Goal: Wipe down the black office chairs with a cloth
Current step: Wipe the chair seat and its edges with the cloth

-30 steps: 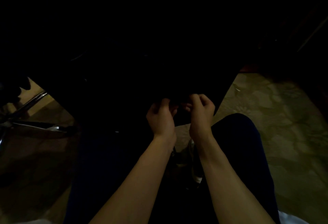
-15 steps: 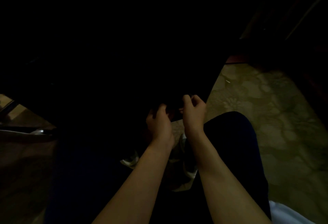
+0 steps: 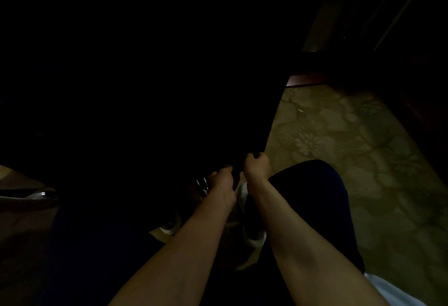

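- Our left hand point(image 3: 224, 182) and right hand point(image 3: 256, 165) sit close together, fingers curled at the black chair point(image 3: 169, 87)'s lower corner.
- We cannot make out the cloth.
- Its edge looks firm enough to grip.

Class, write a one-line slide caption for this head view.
Both hands, left and right, grip a black chair's lower edge.

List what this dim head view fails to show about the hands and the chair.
- Cloth: not discernible; darkness swallows whatever the left hand and right hand grip.
- Large black chair: shape lost in shadow, top cut off.
- Fingertips: hidden, curled against the chair's dark edge.
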Tool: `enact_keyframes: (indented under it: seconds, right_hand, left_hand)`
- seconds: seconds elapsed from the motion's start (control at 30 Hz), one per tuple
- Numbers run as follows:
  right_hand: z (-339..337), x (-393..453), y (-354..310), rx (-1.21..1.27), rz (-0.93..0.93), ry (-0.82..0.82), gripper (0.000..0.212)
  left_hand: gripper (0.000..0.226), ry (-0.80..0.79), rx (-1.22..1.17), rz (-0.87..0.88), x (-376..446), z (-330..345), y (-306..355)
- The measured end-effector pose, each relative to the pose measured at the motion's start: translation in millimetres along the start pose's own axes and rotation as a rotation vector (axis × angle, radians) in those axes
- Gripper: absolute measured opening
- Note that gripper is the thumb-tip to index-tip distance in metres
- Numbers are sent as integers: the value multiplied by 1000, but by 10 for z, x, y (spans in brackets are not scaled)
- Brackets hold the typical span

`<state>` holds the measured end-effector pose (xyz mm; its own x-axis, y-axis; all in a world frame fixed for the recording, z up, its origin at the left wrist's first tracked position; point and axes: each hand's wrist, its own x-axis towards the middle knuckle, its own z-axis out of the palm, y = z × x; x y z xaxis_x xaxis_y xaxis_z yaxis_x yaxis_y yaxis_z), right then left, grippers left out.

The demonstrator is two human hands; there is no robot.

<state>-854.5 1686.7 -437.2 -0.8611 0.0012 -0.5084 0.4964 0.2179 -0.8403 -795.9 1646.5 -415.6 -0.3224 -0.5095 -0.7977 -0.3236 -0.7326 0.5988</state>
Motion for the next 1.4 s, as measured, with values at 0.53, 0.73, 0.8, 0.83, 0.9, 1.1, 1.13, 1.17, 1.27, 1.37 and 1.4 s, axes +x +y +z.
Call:
enact_keyframes:
  seconds: [0.53,0.73,0.8,0.83,0.9,1.1,1.13,1.17,1.27,1.37,1.4]
  right_hand:
    - [-330,-53,-416,477,-148,-27,20]
    - [-506,-264,-787,505,-510,-192,23]
    - [-494,-281,-785,480,-520,-159,21]
    - [-474,-274,-755,464,-512,-124,20]
    - [-426,-234,-661,425,-468,-54,19]
    - [-338,-106,-366,303,-161,-22,14]
    - [-334,-94,-344,292,-143,-21,14]
    - [-338,-102,-343,289,-139,-23,15]
    - [-376,-174,-403,308,-186,-64,19]
    - [-373,-289,-467,360,-266,-113,23]
    - [-362,-337,-491,378,-280,-127,23]
  left_hand:
    - [19,-47,-297,148,-467,477,256]
    - [9,-93,-284,451,-786,460,456]
    - [9,-91,-235,504,-828,430,449]
    - [11,-87,-202,520,-821,421,420]
    - [10,-84,-154,504,-761,410,344]
    - [11,-64,-138,246,-492,364,166]
    - [12,-69,-160,219,-492,362,174]
    - [14,-71,-186,203,-497,359,188]
    - [14,-35,-214,250,-540,345,252]
    - [10,-31,-228,314,-585,250,324]
    - [9,-35,-228,331,-599,213,355]
